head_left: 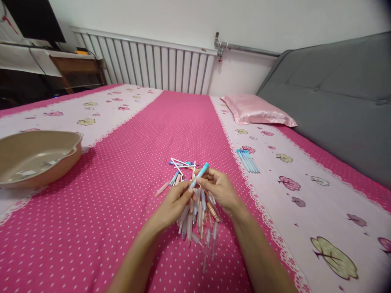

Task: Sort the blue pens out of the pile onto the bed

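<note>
A light blue pen (202, 171) with a brighter blue end is held slantwise between both hands. My left hand (177, 200) pinches its lower end, and my right hand (220, 188) grips it nearer the upper end. Below and around the hands lies a loose pile of pens (195, 217), mostly pale pink, clear and light blue, partly hidden by the fingers. Several thin white sticks (177, 166) lie crossed at the pile's far side. Off to the right, a neat row of blue pens (248, 161) rests side by side on the white band of the bedsheet.
A pink-and-beige basin (69, 160) with some small pieces in it stands at the left. The bed has a pink dotted sheet (183, 122). A pink pillow (258, 110) lies by the grey headboard (330, 89). A radiator (146, 61) runs along the wall.
</note>
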`<state>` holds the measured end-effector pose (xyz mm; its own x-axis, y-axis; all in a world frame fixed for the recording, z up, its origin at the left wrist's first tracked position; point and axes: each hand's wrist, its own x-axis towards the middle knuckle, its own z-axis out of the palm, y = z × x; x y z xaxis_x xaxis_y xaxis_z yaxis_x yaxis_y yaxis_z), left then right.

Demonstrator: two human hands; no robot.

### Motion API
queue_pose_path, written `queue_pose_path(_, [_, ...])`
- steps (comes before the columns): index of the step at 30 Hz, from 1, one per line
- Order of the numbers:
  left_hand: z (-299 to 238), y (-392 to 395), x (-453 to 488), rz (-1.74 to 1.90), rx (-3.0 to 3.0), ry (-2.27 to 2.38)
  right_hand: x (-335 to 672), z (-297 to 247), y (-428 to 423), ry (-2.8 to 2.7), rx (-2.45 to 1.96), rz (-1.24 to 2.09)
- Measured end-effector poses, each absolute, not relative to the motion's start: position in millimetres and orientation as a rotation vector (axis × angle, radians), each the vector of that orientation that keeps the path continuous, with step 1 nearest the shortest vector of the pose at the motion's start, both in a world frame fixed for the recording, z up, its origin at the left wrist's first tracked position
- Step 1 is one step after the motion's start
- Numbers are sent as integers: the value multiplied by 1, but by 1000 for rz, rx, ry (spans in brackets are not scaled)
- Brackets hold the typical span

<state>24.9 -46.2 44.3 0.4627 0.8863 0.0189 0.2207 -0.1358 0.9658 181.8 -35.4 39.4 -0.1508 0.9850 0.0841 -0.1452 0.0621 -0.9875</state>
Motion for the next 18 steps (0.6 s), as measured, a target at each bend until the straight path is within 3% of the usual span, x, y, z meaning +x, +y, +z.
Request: queue_pose_path(18, [38,-47,26,749,1554,896,181,40,-36,-1265,-973,1319])
